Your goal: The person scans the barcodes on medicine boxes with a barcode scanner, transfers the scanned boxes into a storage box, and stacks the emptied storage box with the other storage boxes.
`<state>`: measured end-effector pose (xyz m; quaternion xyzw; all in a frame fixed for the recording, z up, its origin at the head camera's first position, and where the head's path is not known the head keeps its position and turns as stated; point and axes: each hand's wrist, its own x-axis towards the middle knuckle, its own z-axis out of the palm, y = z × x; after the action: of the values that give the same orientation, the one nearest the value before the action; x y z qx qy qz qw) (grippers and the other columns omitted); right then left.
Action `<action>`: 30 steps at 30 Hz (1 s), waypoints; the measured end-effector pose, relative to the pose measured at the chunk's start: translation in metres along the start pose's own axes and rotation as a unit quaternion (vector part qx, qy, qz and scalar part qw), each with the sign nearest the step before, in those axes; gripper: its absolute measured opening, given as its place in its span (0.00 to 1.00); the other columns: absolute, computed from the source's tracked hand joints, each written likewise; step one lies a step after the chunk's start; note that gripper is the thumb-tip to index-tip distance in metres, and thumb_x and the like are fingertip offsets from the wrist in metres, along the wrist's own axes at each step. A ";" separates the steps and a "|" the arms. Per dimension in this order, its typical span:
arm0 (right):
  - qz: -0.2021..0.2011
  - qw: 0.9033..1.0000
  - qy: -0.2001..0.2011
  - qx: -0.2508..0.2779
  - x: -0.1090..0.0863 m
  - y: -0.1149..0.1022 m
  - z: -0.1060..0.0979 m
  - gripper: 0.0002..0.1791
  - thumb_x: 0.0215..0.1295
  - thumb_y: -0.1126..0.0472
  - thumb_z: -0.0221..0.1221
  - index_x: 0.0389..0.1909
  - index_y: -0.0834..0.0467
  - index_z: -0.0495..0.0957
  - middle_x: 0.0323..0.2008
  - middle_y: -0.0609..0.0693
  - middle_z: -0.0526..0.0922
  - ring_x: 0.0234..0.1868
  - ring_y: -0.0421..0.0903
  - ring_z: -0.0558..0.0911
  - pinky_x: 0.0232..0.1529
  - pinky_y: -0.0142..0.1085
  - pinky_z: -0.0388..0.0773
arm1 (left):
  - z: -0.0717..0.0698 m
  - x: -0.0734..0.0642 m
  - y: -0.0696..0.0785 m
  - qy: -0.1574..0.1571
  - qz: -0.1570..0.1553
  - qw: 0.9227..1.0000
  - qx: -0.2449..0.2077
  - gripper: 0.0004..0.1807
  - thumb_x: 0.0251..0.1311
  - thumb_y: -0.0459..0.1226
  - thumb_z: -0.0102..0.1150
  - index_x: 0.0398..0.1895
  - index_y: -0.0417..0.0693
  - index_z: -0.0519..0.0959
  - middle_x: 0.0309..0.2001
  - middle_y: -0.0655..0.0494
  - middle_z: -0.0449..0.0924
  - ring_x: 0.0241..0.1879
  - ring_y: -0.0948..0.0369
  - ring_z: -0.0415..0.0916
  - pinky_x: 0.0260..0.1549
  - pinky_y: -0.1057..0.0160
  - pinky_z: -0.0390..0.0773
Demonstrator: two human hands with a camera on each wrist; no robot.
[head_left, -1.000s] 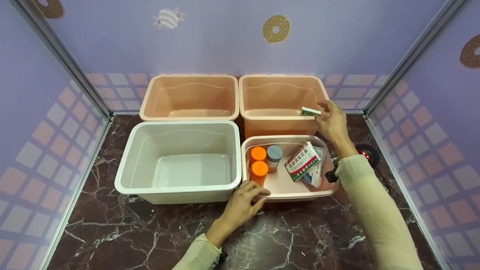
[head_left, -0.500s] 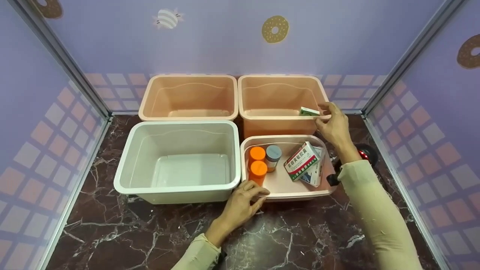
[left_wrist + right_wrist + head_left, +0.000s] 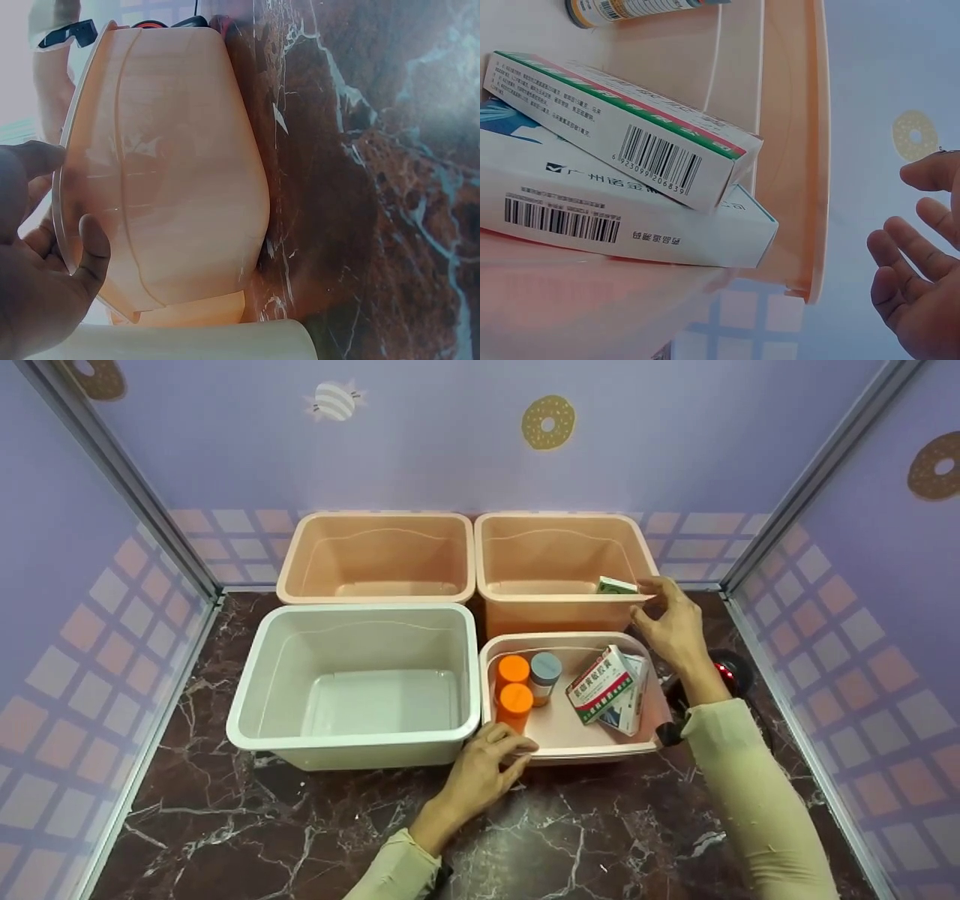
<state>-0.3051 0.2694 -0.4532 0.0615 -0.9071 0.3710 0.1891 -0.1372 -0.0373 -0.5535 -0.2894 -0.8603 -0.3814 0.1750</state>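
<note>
Right hand [image 3: 675, 622] dropped slightly at rear-right bin [image 3: 555, 616] corner, fingers parted, nothing held. Green-white box [image 3: 618, 585] unmoved inside, partly hidden by near wall. Left hand [image 3: 484, 757] still grips pink tub [image 3: 589, 751] rim; bottles [image 3: 514, 701], two medicine boxes [image 3: 602, 684] inside. White bin [image 3: 352, 739] beside it.

One pink bin [image 3: 555, 727]; left of it, one white bin [image 3: 352, 740]; beyond it, two peach bins [image 3: 382, 547], one green-white box [image 3: 617, 586]. Inside it: two orange-capped bottles [image 3: 515, 699], one grey-capped bottle [image 3: 545, 669], two medicine boxes [image 3: 602, 686].
</note>
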 end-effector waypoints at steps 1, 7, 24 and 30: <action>0.002 1.000 -0.001 0.000 -0.002 0.000 0.000 0.25 0.59 0.64 0.66 0.59 0.57 0.76 0.53 0.58 0.85 0.48 0.57 0.85 0.50 0.48 0.75 | 0.000 0.000 0.000 0.001 0.000 1.000 0.001 0.07 0.62 0.40 0.67 0.43 0.56 0.85 0.37 0.62 0.80 0.43 0.61 0.75 0.48 0.63 0.77; 0.009 1.000 -0.010 0.004 -0.012 0.000 -0.002 0.25 0.61 0.63 0.66 0.60 0.56 0.76 0.49 0.59 0.86 0.46 0.55 0.84 0.47 0.45 0.74 | 0.000 0.000 0.000 0.006 0.006 1.000 0.005 0.07 0.61 0.40 0.67 0.42 0.56 0.86 0.37 0.61 0.80 0.44 0.61 0.76 0.47 0.63 0.77; 0.001 1.000 -0.025 -0.011 -0.034 0.003 -0.007 0.22 0.62 0.62 0.66 0.57 0.57 0.76 0.48 0.60 0.85 0.47 0.56 0.85 0.45 0.44 0.79 | -0.001 0.000 0.001 0.003 0.006 1.000 0.003 0.07 0.62 0.39 0.67 0.42 0.55 0.85 0.37 0.61 0.80 0.43 0.60 0.76 0.47 0.63 0.77; 0.002 1.000 -0.027 -0.014 -0.042 0.006 -0.006 0.23 0.62 0.63 0.66 0.58 0.56 0.76 0.47 0.59 0.85 0.46 0.56 0.84 0.45 0.43 0.76 | -0.002 0.001 0.000 0.000 0.003 1.000 0.002 0.07 0.61 0.39 0.67 0.42 0.55 0.85 0.37 0.61 0.80 0.44 0.60 0.76 0.47 0.62 0.77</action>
<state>-0.2661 0.2768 -0.4691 0.0675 -0.9170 0.3569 0.1646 -0.1375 -0.0382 -0.5521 -0.2919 -0.8603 -0.3787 0.1767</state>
